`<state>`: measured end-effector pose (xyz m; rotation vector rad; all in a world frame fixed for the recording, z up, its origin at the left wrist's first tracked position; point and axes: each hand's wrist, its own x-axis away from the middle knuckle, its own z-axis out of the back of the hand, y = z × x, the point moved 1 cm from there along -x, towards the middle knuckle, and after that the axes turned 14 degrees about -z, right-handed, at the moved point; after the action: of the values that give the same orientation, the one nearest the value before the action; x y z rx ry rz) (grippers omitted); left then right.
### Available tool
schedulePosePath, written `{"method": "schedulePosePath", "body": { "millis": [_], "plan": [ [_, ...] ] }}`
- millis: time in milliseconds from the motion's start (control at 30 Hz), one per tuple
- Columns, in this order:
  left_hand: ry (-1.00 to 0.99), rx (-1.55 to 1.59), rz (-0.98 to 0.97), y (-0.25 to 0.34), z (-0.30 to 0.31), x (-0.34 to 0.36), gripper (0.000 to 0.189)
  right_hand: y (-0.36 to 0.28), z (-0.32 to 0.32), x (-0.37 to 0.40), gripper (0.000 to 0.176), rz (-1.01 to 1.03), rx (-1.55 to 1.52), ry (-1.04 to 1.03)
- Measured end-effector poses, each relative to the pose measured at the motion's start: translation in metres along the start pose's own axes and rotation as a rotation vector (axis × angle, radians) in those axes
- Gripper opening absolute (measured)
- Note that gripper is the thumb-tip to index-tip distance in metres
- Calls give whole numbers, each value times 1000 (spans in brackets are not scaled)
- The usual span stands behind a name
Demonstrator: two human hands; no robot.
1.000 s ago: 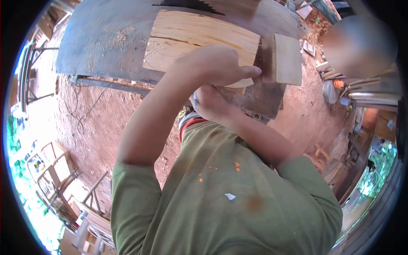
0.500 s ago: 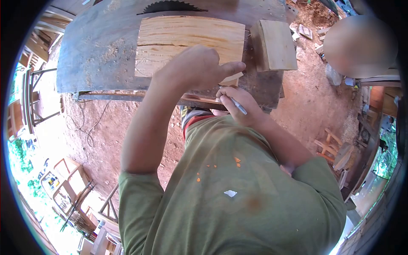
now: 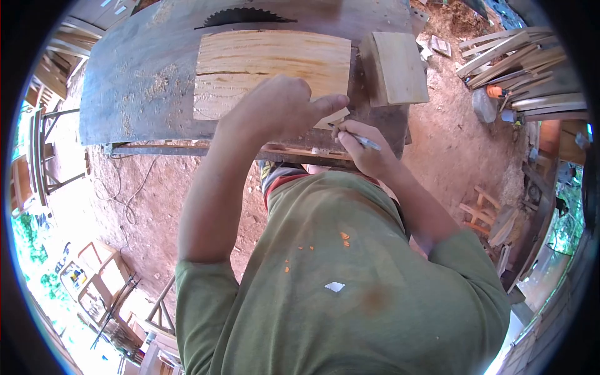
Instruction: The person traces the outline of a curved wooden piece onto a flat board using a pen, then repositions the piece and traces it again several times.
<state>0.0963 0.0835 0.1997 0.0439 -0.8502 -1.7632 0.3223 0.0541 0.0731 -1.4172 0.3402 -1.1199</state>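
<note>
Pen brought nearer small wood piece, pinched in nearly closed right hand. Head view: board laid flat on table, overlapped by left hand, fingers curled, thumb extended, hold hidden. Pen may be deflected if piece is loosely steadied.

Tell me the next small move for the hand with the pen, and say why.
I'd draw a short pen stroke along the edge of the small pale wood piece. The right hand grips the pen with its writing end close by that piece, and the left hand lies over the board beside it, seemingly as a steady guide.
</note>
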Motion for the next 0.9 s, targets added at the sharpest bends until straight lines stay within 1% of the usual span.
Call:
{"method": "schedulePosePath", "body": {
  "millis": [67,100,167,200,300,400,467,500,533,600,667,733,833,900],
  "plan": [
    [-33,-12,26,0,2,-1,85,-8,0,2,18,-67,14,-7],
    [-33,-14,25,-4,-2,-2,85,-9,-3,1,18,-66,13,-5],
    [38,-52,-73,-16,-16,-8,90,-10,-12,0,18,-1,28,-49],
    [34,-51,-75,-14,-16,-8,90,-10,-13,1,18,-4,27,-46],
    [33,-5,-31,-7,-6,-5,90,-8,-7,-3,19,-31,-8,-41],
    [-17,-2,6,-3,-1,-3,87,5,20,-7,20,-87,25,-61],
    [-22,-9,-42,-4,-3,-4,89,8,30,-8,20,-42,29,11],
    [-22,-10,-43,-3,-2,-4,89,9,28,-8,19,-36,-37,51],
    [-22,5,-11,-2,0,-3,91,7,25,-7,19,-35,-38,53],
    [-21,19,19,-3,-1,-4,92,4,20,-4,20,-136,-95,3],
    [20,-24,-53,-8,-7,-5,91,0,11,-6,21,-119,-107,-13],
    [23,-25,-37,-5,-5,-4,90,2,11,-8,22,-103,-117,-31],
    [12,-20,-8,2,2,-2,89,7,20,-15,22,-150,-150,4],
    [0,-11,4,-2,-2,-3,88,0,28,-13,22,-98,-100,102]
  ]
}}
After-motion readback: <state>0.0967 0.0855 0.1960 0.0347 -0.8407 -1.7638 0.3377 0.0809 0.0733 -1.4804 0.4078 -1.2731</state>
